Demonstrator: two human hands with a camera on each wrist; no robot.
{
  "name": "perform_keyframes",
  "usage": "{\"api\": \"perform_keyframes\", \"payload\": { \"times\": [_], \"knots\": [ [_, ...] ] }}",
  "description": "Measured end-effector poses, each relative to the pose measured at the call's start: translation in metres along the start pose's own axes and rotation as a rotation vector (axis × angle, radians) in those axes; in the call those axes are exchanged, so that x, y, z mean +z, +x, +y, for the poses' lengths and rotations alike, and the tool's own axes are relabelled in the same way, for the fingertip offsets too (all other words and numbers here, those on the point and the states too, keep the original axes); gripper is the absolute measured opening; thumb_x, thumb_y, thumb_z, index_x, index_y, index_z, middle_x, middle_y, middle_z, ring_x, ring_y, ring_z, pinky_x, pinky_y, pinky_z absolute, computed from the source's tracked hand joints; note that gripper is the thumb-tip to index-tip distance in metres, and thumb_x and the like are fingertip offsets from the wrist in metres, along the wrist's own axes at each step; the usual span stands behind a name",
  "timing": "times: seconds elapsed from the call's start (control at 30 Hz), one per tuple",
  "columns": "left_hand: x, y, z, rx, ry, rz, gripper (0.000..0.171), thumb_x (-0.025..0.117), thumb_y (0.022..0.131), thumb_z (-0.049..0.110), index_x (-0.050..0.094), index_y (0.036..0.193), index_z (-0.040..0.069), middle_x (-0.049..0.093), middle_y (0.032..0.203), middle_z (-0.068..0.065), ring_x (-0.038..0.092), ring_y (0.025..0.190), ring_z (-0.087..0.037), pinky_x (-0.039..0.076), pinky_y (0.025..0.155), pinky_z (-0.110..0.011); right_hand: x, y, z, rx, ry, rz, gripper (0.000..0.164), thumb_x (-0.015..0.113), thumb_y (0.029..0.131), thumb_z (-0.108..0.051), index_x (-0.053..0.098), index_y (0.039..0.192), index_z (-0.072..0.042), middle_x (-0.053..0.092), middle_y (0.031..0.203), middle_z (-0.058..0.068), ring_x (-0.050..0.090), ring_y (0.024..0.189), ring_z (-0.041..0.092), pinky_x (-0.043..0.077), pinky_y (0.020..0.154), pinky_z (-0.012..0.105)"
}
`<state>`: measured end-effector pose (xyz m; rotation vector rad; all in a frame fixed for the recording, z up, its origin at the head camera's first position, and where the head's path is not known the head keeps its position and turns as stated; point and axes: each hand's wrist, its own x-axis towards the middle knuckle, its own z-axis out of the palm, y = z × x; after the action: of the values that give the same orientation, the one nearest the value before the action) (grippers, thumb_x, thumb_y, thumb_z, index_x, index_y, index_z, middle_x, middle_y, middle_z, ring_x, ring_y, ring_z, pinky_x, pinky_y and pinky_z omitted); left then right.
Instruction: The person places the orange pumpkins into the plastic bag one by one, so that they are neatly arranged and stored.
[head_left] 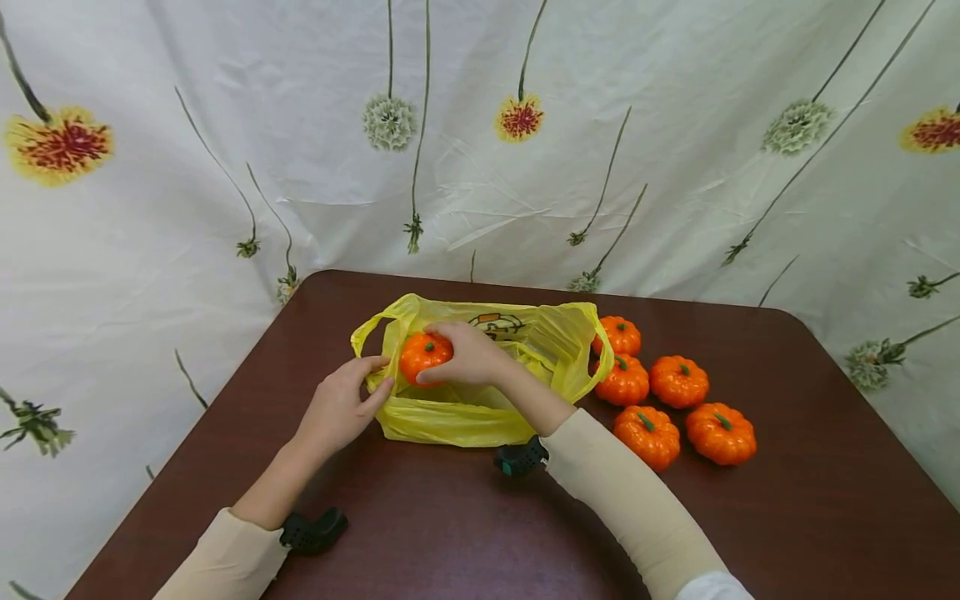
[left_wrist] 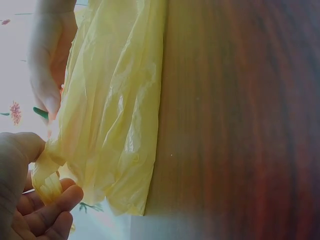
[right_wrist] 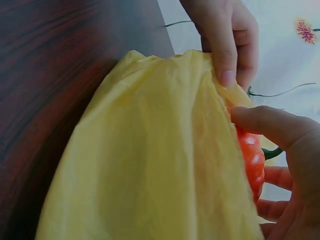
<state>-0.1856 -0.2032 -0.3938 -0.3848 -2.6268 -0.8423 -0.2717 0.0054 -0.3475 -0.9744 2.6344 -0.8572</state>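
A yellow plastic bag (head_left: 457,423) stands with its mouth spread open, a dark printed drawing on its inner back wall. My right hand (head_left: 474,354) grips a small orange pumpkin (head_left: 424,357) with a green stem at the left end of the mouth, thumb on the near side and fingers behind. In the right wrist view the bag's front wall partly hides this pumpkin (right_wrist: 251,155). My left hand (head_left: 345,404) pinches the left handle and rim of the bag; the left wrist view shows the handle (left_wrist: 48,175) between thumb and fingers.
Several more orange pumpkins (head_left: 678,382) sit in a group to the right of the bag, the nearest ones beside its right handle (head_left: 603,367). The dark brown table (head_left: 420,517) ends at a white flowered cloth (head_left: 465,167) hanging behind and at the sides.
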Motion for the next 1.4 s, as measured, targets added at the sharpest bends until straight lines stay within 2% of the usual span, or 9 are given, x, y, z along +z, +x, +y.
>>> {"api": "perform_keyframes", "payload": {
  "times": [0.17,0.33,0.53,0.77,0.9,1.1,1.4],
  "knots": [
    [0.000,0.000,0.001,0.001,-0.004,0.000,0.035,0.063,0.094,0.015,0.062,0.123,-0.005,0.064,0.116,-0.021,0.061,0.102,-0.035,0.049,0.088,-0.052,0.006,0.002,-0.002,0.058,-0.048,-0.002,0.076,0.075,0.082,-0.041,0.046,0.146,-0.012,0.046,0.143,0.012,0.048,0.121,0.026,0.045,0.096,0.041],
    [0.000,0.000,0.001,-0.003,-0.006,-0.004,0.035,0.063,0.094,0.015,0.062,0.122,-0.005,0.064,0.116,-0.020,0.061,0.101,-0.035,0.049,0.088,-0.052,0.012,0.005,-0.002,0.121,-0.064,0.041,0.077,0.076,0.081,-0.043,0.047,0.145,-0.013,0.048,0.140,0.012,0.051,0.117,0.025,0.045,0.094,0.042],
    [0.002,-0.001,0.000,0.016,-0.008,0.009,0.034,0.063,0.094,0.015,0.062,0.122,-0.005,0.065,0.114,-0.020,0.061,0.095,-0.032,0.051,0.083,-0.050,0.020,0.010,-0.004,0.213,-0.058,0.099,0.079,0.075,0.081,-0.046,0.045,0.146,-0.013,0.049,0.137,0.011,0.054,0.112,0.025,0.048,0.090,0.041],
    [0.002,-0.001,-0.001,0.013,-0.015,0.011,0.034,0.063,0.094,0.015,0.062,0.122,-0.004,0.065,0.115,-0.020,0.062,0.096,-0.032,0.051,0.084,-0.050,0.022,0.012,-0.007,0.247,-0.054,0.128,0.076,0.075,0.082,-0.045,0.047,0.144,-0.012,0.049,0.137,0.012,0.055,0.108,0.025,0.049,0.086,0.039],
    [0.002,-0.001,-0.001,0.014,-0.015,0.012,0.033,0.063,0.094,0.015,0.063,0.122,-0.004,0.065,0.114,-0.019,0.062,0.095,-0.032,0.051,0.083,-0.050,0.025,0.016,-0.004,0.293,-0.026,0.152,0.076,0.075,0.082,-0.044,0.046,0.144,-0.013,0.051,0.134,0.012,0.055,0.108,0.025,0.049,0.087,0.040],
    [0.002,-0.001,0.000,0.015,-0.011,0.011,0.033,0.063,0.094,0.014,0.063,0.120,-0.005,0.065,0.113,-0.020,0.062,0.095,-0.032,0.052,0.083,-0.049,0.033,0.022,-0.001,0.343,0.007,0.222,0.079,0.074,0.082,-0.046,0.042,0.148,-0.015,0.051,0.132,0.013,0.055,0.108,0.027,0.049,0.087,0.042],
    [0.002,-0.001,0.000,0.016,-0.008,0.011,0.033,0.063,0.094,0.014,0.063,0.120,-0.005,0.065,0.113,-0.020,0.062,0.096,-0.032,0.051,0.084,-0.050,0.048,0.029,-0.001,0.399,-0.019,0.347,0.079,0.071,0.083,-0.053,0.043,0.146,-0.015,0.052,0.130,0.013,0.056,0.108,0.029,0.050,0.083,0.044]
  ]
}}
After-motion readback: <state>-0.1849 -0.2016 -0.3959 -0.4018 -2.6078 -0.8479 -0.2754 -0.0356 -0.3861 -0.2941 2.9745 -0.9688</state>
